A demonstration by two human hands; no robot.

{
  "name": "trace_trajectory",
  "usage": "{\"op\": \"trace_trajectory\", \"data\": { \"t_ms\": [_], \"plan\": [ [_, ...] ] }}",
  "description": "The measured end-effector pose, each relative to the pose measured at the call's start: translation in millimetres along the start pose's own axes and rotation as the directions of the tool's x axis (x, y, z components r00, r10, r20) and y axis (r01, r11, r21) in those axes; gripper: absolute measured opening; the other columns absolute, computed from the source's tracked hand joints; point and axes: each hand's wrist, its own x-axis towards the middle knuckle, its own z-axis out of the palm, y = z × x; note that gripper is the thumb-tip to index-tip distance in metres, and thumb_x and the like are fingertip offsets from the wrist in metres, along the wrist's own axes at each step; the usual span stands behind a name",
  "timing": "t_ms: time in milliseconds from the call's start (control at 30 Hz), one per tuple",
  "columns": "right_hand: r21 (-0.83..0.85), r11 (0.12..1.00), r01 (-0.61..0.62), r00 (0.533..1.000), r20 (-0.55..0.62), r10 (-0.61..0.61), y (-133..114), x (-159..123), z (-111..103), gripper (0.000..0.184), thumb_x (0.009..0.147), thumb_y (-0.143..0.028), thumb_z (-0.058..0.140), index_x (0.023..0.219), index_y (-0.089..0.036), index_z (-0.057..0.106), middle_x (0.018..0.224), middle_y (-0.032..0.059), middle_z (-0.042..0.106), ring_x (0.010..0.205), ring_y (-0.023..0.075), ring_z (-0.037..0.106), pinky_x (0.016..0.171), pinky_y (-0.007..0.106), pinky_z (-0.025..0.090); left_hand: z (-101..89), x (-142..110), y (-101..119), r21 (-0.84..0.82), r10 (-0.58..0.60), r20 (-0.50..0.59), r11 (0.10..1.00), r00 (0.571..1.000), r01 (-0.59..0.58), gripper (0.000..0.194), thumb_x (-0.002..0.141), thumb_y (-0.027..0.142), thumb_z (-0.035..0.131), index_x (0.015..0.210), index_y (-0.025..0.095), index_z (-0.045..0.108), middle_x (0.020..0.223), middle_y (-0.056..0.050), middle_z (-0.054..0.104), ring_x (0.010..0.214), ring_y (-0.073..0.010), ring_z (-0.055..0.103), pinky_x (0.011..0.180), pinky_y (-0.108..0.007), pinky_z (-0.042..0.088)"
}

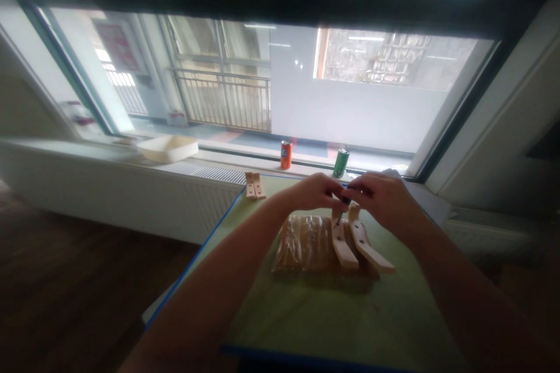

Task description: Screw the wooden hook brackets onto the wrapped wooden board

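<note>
A screwdriver [347,199] with a dark handle stands tilted, its thin shaft reaching down to a hole in a pale wooden piece [345,249]. Around the handle's upper end close the fingers of my right hand [380,191]. My left hand [315,191] is pinched at the same handle from the left, just above the top of the wooden piece. A second angled wooden piece [364,242] with dark holes lies to the right. Both pieces rest on a brown package wrapped in clear plastic [301,245]. Any screw under the tip is too small to make out.
The green table [280,315] has blue edges. Two small wooden pieces [255,186] lie at its far left corner. On the windowsill stand an orange can [286,155], a green can [340,163] and a cream tray [168,149]. A radiator [175,204] runs below the sill.
</note>
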Motion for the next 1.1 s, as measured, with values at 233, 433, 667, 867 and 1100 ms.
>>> {"op": "trace_trajectory", "data": {
  "t_ms": [233,433,667,867,1100],
  "plan": [
    [-0.073,0.997,0.032,0.998,-0.053,-0.036,-3,0,9,0.027,0.083,-0.039,0.051,0.073,-0.017,0.063,0.069,0.0020,0.059,0.060,0.0118,0.049,0.055,0.025,0.035,0.5,0,2,0.022,0.003,0.010,1.000,1.000,-0.003,0.022,0.073,0.033,0.061,0.082,0.014,0.068,0.062,0.002,0.058,0.055,-0.0064,0.048,0.055,-0.020,0.037],
    [0.060,0.985,0.160,0.986,0.042,-0.162,-4,-3,-5,0.025,0.086,-0.024,0.045,0.102,-0.022,0.065,0.103,0.0050,0.065,0.091,0.0176,0.058,0.080,0.032,0.044,0.1,0,-3,0.006,0.008,0.004,1.000,1.000,-0.008,0.021,0.074,0.030,0.061,0.087,0.015,0.068,0.070,0.000,0.064,0.063,-0.0087,0.054,0.062,-0.021,0.041],
    [0.062,0.988,0.141,0.989,0.039,-0.144,5,0,4,0.026,0.087,-0.024,0.045,0.104,-0.019,0.064,0.095,0.0064,0.064,0.084,0.0158,0.057,0.074,0.029,0.044,-2.0,-1,0,0.152,0.013,-0.038,0.988,0.999,-0.007,0.024,0.073,0.035,0.062,0.090,0.020,0.069,0.073,0.000,0.066,0.063,-0.0087,0.054,0.062,-0.022,0.039],
    [-0.077,0.996,0.053,0.998,-0.031,-0.056,-1,-2,18,0.028,0.085,-0.038,0.048,0.087,-0.018,0.067,0.073,0.0043,0.062,0.064,0.0140,0.052,0.059,0.026,0.039,0.2,-3,7,0.194,0.039,-0.101,0.981,0.994,-0.018,0.024,0.069,0.037,0.064,0.079,0.016,0.069,0.058,0.003,0.057,0.055,-0.0071,0.046,0.053,-0.020,0.033],
    [-0.225,0.965,0.131,0.991,0.042,-0.124,-6,-4,11,0.034,0.090,-0.031,0.036,0.104,-0.013,0.061,0.090,0.0108,0.063,0.082,0.0210,0.054,0.073,0.034,0.041,2.4,1,-1,0.147,0.014,-0.054,0.989,0.998,-0.006,0.021,0.075,0.033,0.059,0.084,0.015,0.068,0.067,0.001,0.062,0.061,-0.0082,0.051,0.061,-0.021,0.039]
  ]
}}
